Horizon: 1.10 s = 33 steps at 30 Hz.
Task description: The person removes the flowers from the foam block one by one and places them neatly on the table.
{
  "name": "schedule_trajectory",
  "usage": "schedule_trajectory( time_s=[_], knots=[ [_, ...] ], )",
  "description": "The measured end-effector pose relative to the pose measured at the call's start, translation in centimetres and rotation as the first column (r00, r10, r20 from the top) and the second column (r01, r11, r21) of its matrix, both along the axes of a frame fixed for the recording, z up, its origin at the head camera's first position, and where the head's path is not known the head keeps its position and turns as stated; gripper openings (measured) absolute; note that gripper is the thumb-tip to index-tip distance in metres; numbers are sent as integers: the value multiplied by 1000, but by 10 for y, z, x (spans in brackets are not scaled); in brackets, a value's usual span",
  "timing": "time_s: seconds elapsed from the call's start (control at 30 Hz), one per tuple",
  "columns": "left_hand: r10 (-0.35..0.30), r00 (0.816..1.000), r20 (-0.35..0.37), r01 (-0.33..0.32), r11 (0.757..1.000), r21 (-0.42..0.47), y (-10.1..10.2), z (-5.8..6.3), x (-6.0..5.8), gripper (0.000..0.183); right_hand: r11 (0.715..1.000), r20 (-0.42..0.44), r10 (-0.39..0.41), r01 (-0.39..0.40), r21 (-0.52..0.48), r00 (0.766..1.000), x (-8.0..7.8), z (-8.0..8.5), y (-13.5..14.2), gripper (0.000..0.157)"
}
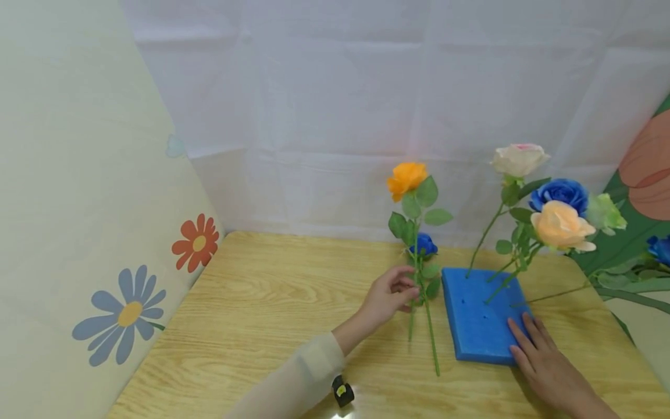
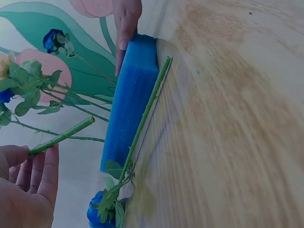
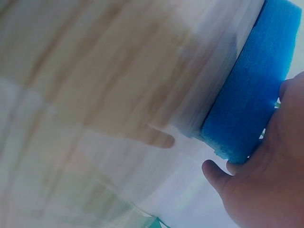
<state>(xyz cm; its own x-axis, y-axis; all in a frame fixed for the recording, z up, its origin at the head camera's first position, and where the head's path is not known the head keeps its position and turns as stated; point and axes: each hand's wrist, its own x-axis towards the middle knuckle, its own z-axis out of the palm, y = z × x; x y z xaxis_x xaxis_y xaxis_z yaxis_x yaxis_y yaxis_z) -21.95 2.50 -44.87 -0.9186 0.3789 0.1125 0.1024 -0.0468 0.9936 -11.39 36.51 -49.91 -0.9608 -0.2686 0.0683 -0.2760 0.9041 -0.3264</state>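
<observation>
My left hand (image 1: 384,297) pinches the green stem (image 2: 61,136) of an orange rose (image 1: 407,180). The rose is upright, and its cut end points freely above the table in the left wrist view. Just beyond that hand, a blue rose (image 1: 424,244) lies on the table, its stem toward me. To the right is a blue foam block (image 1: 478,337) with several roses stuck in it, among them a white-pink rose (image 1: 518,158), a blue rose (image 1: 560,195) and a peach rose (image 1: 562,226). My right hand (image 1: 549,366) rests on the block's near right corner, fingers extended.
A pale green flower (image 1: 604,214) and another blue rose (image 1: 660,249) lean out to the right. A small black object (image 1: 342,391) is beside my left sleeve. White cloth (image 1: 314,116) hangs behind the wooden table (image 1: 251,326); flower-printed panels stand on both sides.
</observation>
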Motion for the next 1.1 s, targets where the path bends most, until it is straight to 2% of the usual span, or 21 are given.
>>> schedule_trajectory(
  time_s=[0.27, 0.5, 0.73, 0.97, 1.1],
  knots=[
    [-9, 999, 33, 9, 1000, -3, -6, -6, -1, 41, 1000, -15, 4, -4, -6, 1000, 0, -1, 1, 54],
    [-8, 999, 42, 10, 999, -41, -9, -12, -1, 44, 1000, 1, 2, -2, -15, 1000, -1, 0, 0, 55],
    [-6, 998, 68, 9, 999, -49, -12, -13, 1, 43, 1000, 9, 2, -1, -17, 1000, -1, 0, 0, 55],
    [-1, 996, 92, 6, 999, -50, -17, -16, 3, 43, 1000, -34, 8, -7, 16, 999, 0, 0, 0, 53],
    [0, 994, 108, 5, 999, -48, -20, -19, 4, 43, 1000, -13, 5, -5, 13, 1000, 0, 1, 0, 54]
  ],
)
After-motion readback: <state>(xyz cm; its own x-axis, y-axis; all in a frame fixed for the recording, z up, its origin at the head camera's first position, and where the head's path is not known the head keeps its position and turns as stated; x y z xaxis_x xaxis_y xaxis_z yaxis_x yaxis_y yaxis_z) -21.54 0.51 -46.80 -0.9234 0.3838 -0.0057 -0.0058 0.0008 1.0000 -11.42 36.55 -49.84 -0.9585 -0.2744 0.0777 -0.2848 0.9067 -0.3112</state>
